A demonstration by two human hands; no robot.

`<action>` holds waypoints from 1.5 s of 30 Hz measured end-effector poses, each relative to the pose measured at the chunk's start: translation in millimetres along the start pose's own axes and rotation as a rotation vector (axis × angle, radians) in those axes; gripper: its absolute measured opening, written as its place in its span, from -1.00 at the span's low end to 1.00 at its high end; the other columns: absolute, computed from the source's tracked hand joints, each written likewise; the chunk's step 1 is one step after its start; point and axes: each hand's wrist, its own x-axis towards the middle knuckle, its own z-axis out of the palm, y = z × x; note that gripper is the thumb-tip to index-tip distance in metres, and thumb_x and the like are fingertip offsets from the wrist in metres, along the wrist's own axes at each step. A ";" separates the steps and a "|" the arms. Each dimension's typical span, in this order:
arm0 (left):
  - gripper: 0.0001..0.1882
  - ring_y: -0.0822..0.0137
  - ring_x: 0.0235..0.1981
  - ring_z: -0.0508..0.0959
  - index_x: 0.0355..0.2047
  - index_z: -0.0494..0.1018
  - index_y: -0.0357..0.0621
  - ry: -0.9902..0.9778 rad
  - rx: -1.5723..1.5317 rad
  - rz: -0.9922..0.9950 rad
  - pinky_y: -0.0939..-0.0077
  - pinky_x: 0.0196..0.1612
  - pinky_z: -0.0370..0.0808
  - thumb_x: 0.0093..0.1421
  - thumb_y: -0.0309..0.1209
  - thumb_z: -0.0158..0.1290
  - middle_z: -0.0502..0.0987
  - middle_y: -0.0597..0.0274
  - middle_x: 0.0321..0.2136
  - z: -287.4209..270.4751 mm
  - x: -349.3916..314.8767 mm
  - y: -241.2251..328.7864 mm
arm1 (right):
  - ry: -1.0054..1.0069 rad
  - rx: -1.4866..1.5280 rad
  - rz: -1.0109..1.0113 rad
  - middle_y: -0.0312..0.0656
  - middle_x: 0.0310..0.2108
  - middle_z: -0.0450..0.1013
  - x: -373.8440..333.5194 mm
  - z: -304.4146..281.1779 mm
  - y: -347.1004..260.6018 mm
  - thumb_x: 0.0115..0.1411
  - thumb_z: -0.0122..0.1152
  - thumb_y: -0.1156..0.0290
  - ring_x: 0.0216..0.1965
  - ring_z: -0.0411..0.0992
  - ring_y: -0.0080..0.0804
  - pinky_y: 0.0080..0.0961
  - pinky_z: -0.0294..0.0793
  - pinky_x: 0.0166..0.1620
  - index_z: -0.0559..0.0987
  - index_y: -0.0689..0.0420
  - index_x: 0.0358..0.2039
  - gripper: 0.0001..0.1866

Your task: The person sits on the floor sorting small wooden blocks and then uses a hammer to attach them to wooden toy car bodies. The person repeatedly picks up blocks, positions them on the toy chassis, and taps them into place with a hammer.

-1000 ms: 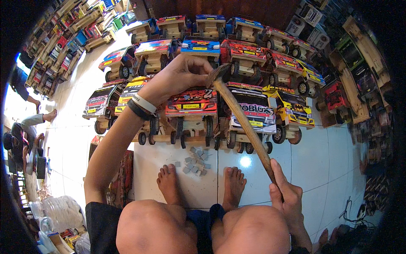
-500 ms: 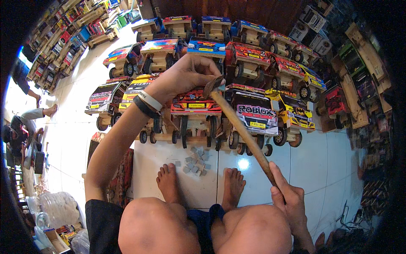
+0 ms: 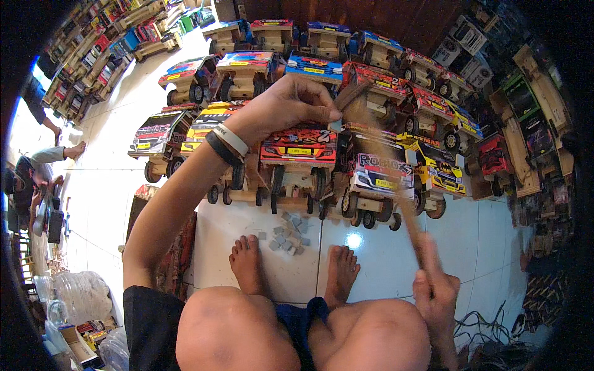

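Note:
My right hand (image 3: 435, 287) is wrapped round the wooden handle of a hammer (image 3: 408, 213). Motion blurs the hammer, and its dark head is raised a little above and to the right of my left fingertips. With thumb and fingers pinched together, my left hand (image 3: 297, 105) holds a small pale grey square piece (image 3: 335, 126), partly hidden by the thumb. That piece is at the upper right corner of a red and orange toy truck (image 3: 299, 151) in the front row. Beside that truck stands a white and black toy truck (image 3: 377, 167).
More toy trucks (image 3: 315, 68) stand in rows behind. Several grey square pieces (image 3: 288, 235) lie on the tiled floor near my feet. Stacked wooden trucks (image 3: 520, 123) are at the right, cables (image 3: 489, 328) at the lower right. Another person (image 3: 37, 191) sits at the far left.
The hammer's head has lifted away from my left fingertips, up and to the right. My right hand has shifted slightly right. The trucks appear slightly further right in view.

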 end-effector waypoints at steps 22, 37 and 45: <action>-0.88 0.58 -0.30 0.58 -0.19 0.69 -0.23 -0.036 -0.085 0.112 0.61 -0.17 0.54 0.27 -0.53 0.25 0.69 0.38 -0.31 -2.5 7.8 -10.9 | -0.068 -0.046 -0.007 0.08 -0.45 0.58 12.1 -9.9 -15.8 0.29 0.18 0.62 -0.51 0.58 -0.03 -0.21 0.57 -0.37 0.36 0.01 0.47 -0.28; -0.81 0.18 -0.31 0.66 -0.13 0.66 -0.27 -0.224 0.077 0.092 0.33 -0.22 0.55 0.39 -0.39 0.17 0.70 0.08 -0.29 20.4 -193.2 3.2 | 0.241 0.226 0.121 -0.32 -0.68 0.33 1.2 20.4 15.1 0.54 -0.04 0.06 -0.67 0.30 -0.56 -0.47 0.30 -0.56 0.25 0.21 0.50 -0.32; -0.70 -0.10 -0.06 0.58 -0.13 0.65 -0.16 0.412 0.621 -0.383 0.11 0.04 0.56 0.08 -0.50 0.30 0.61 0.02 -0.11 133.7 -239.6 -208.2 | 0.224 0.366 0.115 -0.38 -0.69 0.29 12.5 33.3 10.7 0.52 -0.01 0.04 -0.66 0.26 -0.62 -0.52 0.26 -0.56 0.25 0.18 0.51 -0.30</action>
